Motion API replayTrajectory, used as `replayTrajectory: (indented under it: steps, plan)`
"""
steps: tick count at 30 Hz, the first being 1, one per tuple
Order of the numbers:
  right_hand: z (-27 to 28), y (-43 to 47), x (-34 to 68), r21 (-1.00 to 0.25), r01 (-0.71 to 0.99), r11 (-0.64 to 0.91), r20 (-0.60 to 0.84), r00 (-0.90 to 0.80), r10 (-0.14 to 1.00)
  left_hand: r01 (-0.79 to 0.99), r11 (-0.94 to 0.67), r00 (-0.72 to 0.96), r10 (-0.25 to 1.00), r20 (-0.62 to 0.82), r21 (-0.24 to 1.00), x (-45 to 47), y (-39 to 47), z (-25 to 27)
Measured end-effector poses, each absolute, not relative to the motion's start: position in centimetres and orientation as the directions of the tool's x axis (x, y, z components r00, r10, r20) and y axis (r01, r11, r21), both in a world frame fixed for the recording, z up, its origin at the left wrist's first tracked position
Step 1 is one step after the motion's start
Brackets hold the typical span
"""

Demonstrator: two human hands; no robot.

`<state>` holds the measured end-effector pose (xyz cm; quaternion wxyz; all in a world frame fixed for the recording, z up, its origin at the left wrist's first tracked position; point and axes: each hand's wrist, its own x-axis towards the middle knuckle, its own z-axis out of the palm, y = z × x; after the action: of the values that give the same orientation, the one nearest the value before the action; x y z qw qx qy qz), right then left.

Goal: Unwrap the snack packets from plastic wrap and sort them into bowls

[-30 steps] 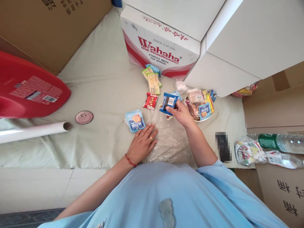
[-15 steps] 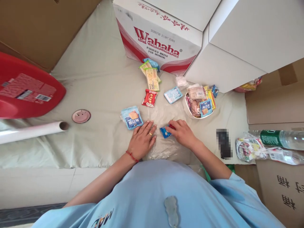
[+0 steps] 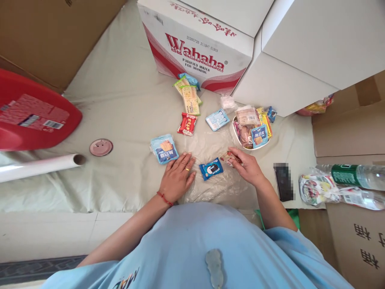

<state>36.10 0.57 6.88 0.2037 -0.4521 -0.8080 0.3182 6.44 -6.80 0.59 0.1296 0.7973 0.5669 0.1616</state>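
My left hand [image 3: 177,176] lies flat on the left edge of a clear plastic bag [image 3: 201,194], fingers stretched out. Just beyond its fingertips is a light-blue snack packet [image 3: 165,149]. My right hand [image 3: 247,166] pinches a small reddish-and-beige snack packet [image 3: 230,157], partly hidden by the fingers. Between the hands a dark-blue snack packet [image 3: 211,169] rests on the plastic. A white bowl [image 3: 236,138] full of wrapped snacks stands past my right hand. Farther off lie a red snack packet [image 3: 187,124], a pale-blue packet [image 3: 217,120] and yellow-green cracker packets [image 3: 190,99].
A Wahaha water carton [image 3: 195,52] and white boxes [image 3: 297,76] stand at the back. On the left are a red jug [image 3: 36,112], a white tube [image 3: 39,167] and a pink round badge [image 3: 101,147]. A phone [image 3: 283,182] and plastic bottles [image 3: 345,174] lie to the right.
My right hand has moved right, off the dark-blue packet, which now lies uncovered on the plastic. The reddish-and-beige packet shows in its fingers. My left hand has stayed in place.
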Motion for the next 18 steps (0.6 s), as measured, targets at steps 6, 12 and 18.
replayTrajectory:
  steps: [6,12,18]
  plan:
    - [6.4,1.8,31.0,-0.615,0.464,0.638,0.018,-0.800,0.600,0.871,-0.318,0.304,0.948,0.098,0.375,6.5,-6.8,0.6]
    - [6.9,1.9,30.7,-0.510,0.490,0.707,0.005,-0.820,0.572,0.868,-0.319,0.300,0.947,0.112,0.380,6.4,-6.9,0.6]
    - [6.6,0.0,32.7,-0.382,0.556,0.738,-0.131,-0.823,0.553,0.862,-0.318,0.303,0.948,0.102,0.395,6.3,-6.8,0.6]
